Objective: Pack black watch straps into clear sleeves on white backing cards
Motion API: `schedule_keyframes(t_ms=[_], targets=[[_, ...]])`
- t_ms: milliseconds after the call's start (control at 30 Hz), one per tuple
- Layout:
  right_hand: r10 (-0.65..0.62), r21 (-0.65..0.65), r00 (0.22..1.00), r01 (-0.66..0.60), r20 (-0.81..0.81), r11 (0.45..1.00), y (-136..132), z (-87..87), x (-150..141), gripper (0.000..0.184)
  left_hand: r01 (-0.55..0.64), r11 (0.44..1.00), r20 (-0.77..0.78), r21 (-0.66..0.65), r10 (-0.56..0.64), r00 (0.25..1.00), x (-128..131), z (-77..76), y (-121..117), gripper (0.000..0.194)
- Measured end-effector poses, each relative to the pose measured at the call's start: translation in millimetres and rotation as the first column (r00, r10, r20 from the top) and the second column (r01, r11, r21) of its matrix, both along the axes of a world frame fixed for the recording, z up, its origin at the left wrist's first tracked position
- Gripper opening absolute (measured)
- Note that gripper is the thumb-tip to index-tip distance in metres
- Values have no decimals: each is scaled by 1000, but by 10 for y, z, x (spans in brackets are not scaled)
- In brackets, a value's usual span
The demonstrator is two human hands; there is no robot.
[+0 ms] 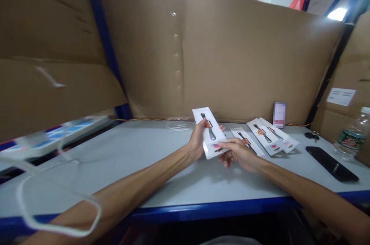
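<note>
The person's bare left grip (197,140) and bare right grip (240,153) are both holding one flat white package (212,133) with a picture of a dark tool on its front. It is tipped, up above the middle of the light grey surface with a blue edge (162,185). The left grip is closed on its left side, with the thumb on the picture and fingertips peeking out past the right side. The right grip seems to pinch the near right corner, with more fingers curled under it, but I cannot tell how hard it squeezes. The step in hand looks like holding the package and turning it in two hands. The next move seems to call for a soft touch, so the thin sides do not bend, and for one grip to keep hold if the other lets go. Just to the right, partly behind the right arm, one more white package (256,148) lies on the surface. Farther right are two overlapping white packages (260,131) with the same kind of picture. At the far right are a small upright screen (279,114), some dark keys (312,135), a long flat black phone-like thing (332,164) and a clear plastic bottle with a green label (348,139). A tall brown cardboard wall (231,52) stands at the far side.
</note>
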State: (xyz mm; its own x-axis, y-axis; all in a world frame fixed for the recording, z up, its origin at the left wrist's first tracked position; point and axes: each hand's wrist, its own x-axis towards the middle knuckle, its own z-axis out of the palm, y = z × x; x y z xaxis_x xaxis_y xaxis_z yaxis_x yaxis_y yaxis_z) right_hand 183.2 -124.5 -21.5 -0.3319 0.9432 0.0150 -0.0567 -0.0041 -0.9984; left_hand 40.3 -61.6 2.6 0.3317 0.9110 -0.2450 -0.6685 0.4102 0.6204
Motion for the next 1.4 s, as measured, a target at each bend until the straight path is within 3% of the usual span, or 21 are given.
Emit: schedule_keyframes(t_ms=[167,300,400,500,600,667,733,833,933,1067,1133,1267,1400], targets=[[-128,-77,989,122,-78,990,76,78,120,32,177,984,-188,27,-169,968,103,-41,-128,36],[-186,-26,981,185,-47,982,156,204,321,25,318,911,-306,263,-234,923,157,-66,-162,44],[-281,88,955,273,93,958,260,369,602,24,361,826,-379,433,-197,904,120,-83,-83,54],[-394,233,863,332,315,914,373,521,988,28,306,764,-498,568,23,867,34,-138,125,53],[-459,291,691,355,559,888,441,607,1372,34,257,668,-581,698,320,748,-96,-221,460,48],[-454,298,568,350,686,888,457,623,1567,36,245,560,-582,792,570,580,-227,-261,709,39],[-419,287,481,326,770,901,465,612,1694,37,303,465,-553,832,735,392,-401,-273,932,31],[-325,222,384,290,864,931,490,567,1782,37,310,468,-528,828,837,147,-695,-255,1170,29],[-263,190,287,257,921,947,531,536,1794,39,361,515,-534,778,844,-52,-929,-258,1302,29],[-311,290,55,235,949,928,538,561,1730,40,530,517,-515,672,841,-166,-1048,-350,1390,33],[-309,307,-20,205,951,930,516,574,1673,38,630,505,-492,590,843,-216,-1050,-408,1409,40],[-282,285,-37,145,959,948,501,539,1578,33,735,544,-455,404,817,-355,-1049,-480,1409,56],[-246,250,-44,143,968,957,536,477,1553,32,732,607,-444,310,773,-453,-1063,-446,1388,68]])
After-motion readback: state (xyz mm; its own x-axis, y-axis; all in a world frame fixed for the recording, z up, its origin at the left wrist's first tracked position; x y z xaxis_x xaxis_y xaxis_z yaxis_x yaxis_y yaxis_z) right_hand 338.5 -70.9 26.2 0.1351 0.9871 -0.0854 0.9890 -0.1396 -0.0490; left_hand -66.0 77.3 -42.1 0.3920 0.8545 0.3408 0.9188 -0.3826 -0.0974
